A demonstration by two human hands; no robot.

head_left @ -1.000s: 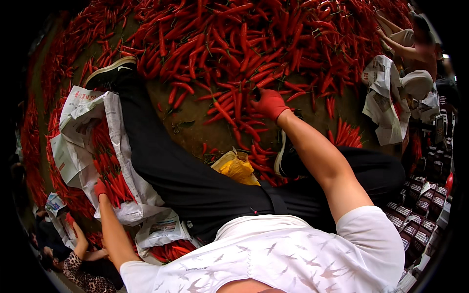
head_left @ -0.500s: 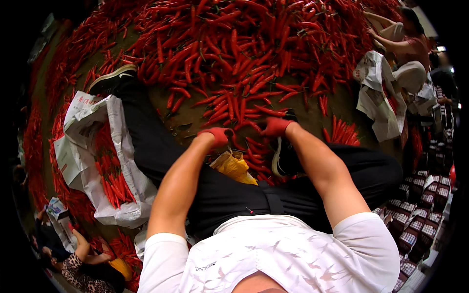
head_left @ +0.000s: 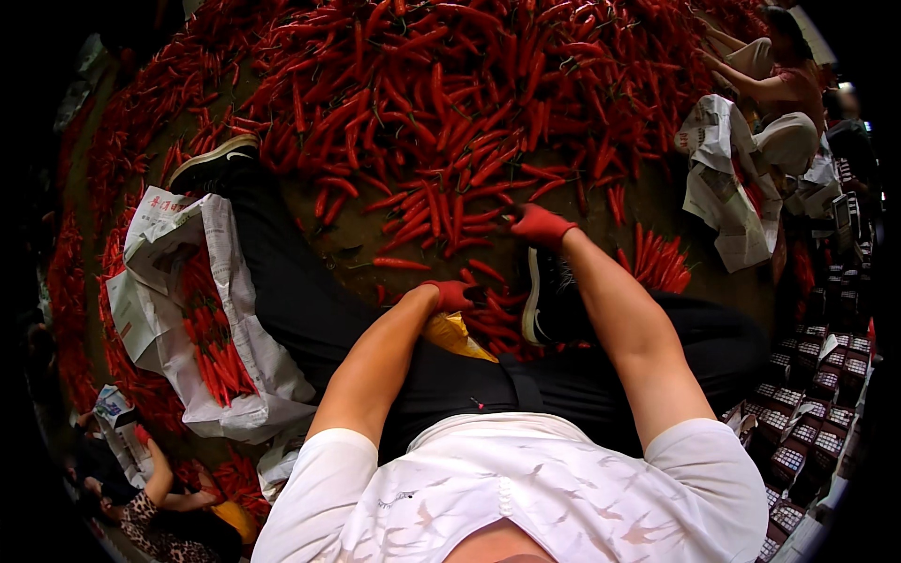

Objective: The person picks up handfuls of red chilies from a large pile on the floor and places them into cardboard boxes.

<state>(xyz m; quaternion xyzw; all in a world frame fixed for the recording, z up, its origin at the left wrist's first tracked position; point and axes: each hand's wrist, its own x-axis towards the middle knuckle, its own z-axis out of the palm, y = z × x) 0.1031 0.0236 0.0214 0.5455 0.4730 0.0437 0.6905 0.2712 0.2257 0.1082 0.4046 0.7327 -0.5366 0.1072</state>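
My left hand [head_left: 450, 296], in a red glove, is low between my legs beside a yellow bag [head_left: 455, 335] and loose red chilies [head_left: 488, 310]; its fingers curl down, and what they hold is hidden. My right hand [head_left: 537, 223], gloved alike, is higher and to the right at the edge of more chilies [head_left: 441, 211], fingers curled; I cannot make out what is in them. Left of my stretched leg, white paper [head_left: 230, 403] wraps a bundle of aligned chilies [head_left: 216, 347]. Another bundle [head_left: 657, 253] lies by my bent right leg.
A big chili pile [head_left: 450, 66] spreads over the floor [head_left: 328, 249] ahead. A co-worker [head_left: 788, 94] sits at upper right beside crumpled paper [head_left: 713, 206]; another [head_left: 160, 507] works at lower left. Stacked dark crates [head_left: 817, 413] stand at right.
My left hand has come from the paper bundle to between my legs, then moved down and right. My right hand dipped beside it and has moved back up.
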